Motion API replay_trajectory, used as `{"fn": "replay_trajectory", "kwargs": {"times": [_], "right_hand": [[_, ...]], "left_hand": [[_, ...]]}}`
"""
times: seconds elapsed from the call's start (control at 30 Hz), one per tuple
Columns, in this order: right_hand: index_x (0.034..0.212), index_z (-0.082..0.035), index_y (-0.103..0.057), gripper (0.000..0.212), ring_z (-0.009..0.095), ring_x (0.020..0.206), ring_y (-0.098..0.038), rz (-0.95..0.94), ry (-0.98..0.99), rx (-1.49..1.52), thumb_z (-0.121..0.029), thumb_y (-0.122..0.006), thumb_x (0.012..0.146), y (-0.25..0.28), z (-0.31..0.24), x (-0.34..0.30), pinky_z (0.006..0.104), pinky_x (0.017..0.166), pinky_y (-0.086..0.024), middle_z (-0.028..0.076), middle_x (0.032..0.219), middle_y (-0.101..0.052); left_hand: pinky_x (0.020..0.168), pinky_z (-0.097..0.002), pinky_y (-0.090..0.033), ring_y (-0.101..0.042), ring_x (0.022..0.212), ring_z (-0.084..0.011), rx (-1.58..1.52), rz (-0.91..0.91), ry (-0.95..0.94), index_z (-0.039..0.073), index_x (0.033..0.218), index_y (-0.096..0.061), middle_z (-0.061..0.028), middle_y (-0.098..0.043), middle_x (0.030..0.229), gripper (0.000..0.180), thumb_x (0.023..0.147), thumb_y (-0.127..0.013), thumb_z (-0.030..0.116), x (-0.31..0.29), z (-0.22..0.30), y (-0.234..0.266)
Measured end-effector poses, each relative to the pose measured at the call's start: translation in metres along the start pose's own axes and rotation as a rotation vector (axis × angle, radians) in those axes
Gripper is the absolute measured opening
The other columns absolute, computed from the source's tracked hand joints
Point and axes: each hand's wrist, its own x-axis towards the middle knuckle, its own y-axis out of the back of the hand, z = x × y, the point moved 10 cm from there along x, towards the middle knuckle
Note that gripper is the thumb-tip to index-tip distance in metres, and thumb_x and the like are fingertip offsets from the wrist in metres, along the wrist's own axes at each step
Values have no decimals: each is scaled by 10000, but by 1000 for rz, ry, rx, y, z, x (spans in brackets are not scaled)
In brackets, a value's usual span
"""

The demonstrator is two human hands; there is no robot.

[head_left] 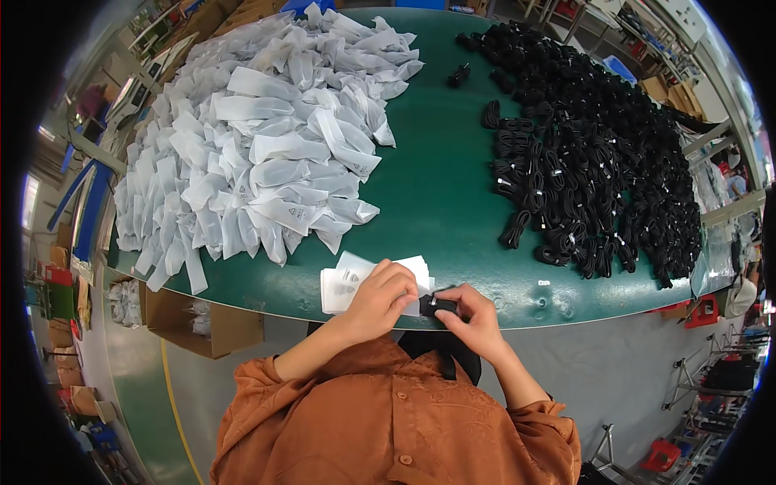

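Your left hand (378,301) pinches a bag (413,309), your right hand (473,320) a cable (428,305) beside it; hold the bag wide.

The left hand (386,296) blocks my view of part of the stack of flat white bags (335,291). The right hand (475,318) partly covers a black cable bundle (428,305); the green tabletop (440,194) hides some of the cardboard box (235,331).

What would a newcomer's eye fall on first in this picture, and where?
Likely the heap of white pouches on the left of the green table, then the mass of black cables on its right. At the near edge, the left hand is over flat white bags and the right hand holds a small black item.
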Motion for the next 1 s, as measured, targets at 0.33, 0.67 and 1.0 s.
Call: {"fn": "replay_trajectory", "kwargs": {"times": [0.33, 0.67, 1.0], "right_hand": [[1193, 0, -633, 465, 234, 968, -639, 98, 549, -231, 22, -816, 766, -8, -75, -1, 315, 770, -563, 163, 1282, -550], [1260, -57, -595, 370, 352, 816, -659, 691, 176, -966, -237, -694, 951, 118, -36, 50, 429, 670, -537, 171, 1109, -584], [1130, -17, -578, 343, 310, 762, -650, 512, 182, -675, -34, -727, 822, 81, -12, 33, 380, 650, -527, 136, 1008, -619]], "left_hand": [[861, -350, -437, -529, 981, -274, -3, 9, -30, 82, 890, -572, -81, -596, 1092, 106, 877, -668, 41, 17, 20, 13], [848, -293, -485, -582, 974, -166, -111, 752, 139, 15, 1193, -591, -77, -614, 1194, 208, 991, -582, 64, 49, -32, 216], [815, -400, -504, -589, 965, -311, 300, -80, -6, 47, 1049, -648, -120, -580, 996, 312, 808, -795, 178, 2, -7, -8]]}}
